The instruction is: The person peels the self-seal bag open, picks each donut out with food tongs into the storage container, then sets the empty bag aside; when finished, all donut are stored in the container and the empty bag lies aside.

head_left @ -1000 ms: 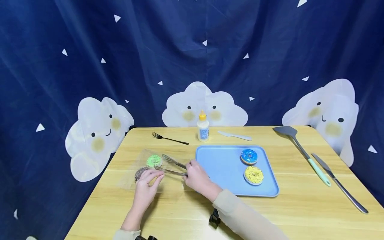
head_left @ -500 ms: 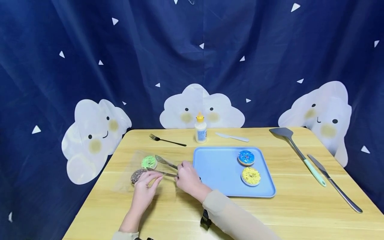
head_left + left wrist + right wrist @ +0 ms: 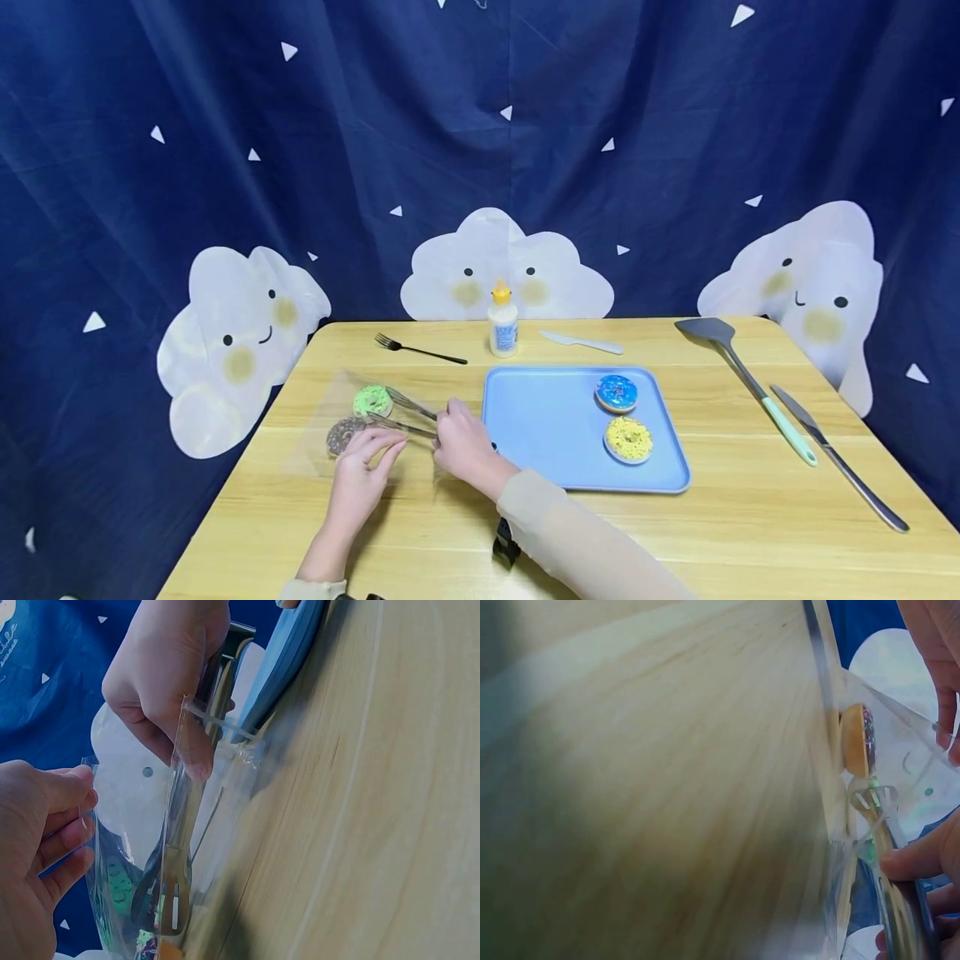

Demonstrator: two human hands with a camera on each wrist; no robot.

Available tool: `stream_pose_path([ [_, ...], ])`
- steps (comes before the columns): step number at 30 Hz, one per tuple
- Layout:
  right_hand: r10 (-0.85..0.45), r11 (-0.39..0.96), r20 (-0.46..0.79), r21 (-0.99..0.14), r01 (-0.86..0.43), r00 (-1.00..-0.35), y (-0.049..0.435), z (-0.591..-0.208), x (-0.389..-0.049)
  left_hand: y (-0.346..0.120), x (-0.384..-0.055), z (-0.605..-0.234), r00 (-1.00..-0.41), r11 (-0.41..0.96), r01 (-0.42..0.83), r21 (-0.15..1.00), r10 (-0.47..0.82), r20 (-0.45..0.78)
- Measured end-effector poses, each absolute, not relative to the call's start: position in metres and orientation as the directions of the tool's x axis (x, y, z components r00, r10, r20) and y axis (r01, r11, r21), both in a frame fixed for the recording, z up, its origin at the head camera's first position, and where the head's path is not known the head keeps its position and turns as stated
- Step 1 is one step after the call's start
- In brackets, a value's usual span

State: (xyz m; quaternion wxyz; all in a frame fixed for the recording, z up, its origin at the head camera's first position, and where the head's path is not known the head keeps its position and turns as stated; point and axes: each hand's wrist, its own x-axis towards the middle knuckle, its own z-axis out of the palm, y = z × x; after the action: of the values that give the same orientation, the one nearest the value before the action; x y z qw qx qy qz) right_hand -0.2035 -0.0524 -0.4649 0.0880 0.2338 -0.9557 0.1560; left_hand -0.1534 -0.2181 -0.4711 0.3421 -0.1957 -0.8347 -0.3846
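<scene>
My left hand pinches the mouth edge of a clear plastic bag lying at the table's left. Metal tongs are gripped in my right hand, their arms spread and their front part inside the bag. One tong tip overlaps the right edge of a green-iced donut; the other passes just in front of it. Beside it, a dark brown sprinkled donut also lies in the bag, partly covered by my left fingers in the head view. The right wrist view shows its tan base side-on.
Right of the hands, a blue tray carries a blue donut and a yellow donut. Behind stand or lie a fork, a glue bottle and a white knife. A spatula and a metal knife lie far right.
My right hand has moved left with the tongs, taking their tips up to the green donut inside the bag. My left hand keeps its pinch on the bag. The head view has shifted slightly.
</scene>
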Motion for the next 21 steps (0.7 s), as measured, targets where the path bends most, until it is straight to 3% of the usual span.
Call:
stream_pose_path([
  [21,-0.423,0.828,0.240,-0.289,-0.480,-0.874,-0.023,-0.454,-0.189,-0.215,-0.157,-0.473,-0.695,0.668,0.563,0.487,0.063,0.716],
])
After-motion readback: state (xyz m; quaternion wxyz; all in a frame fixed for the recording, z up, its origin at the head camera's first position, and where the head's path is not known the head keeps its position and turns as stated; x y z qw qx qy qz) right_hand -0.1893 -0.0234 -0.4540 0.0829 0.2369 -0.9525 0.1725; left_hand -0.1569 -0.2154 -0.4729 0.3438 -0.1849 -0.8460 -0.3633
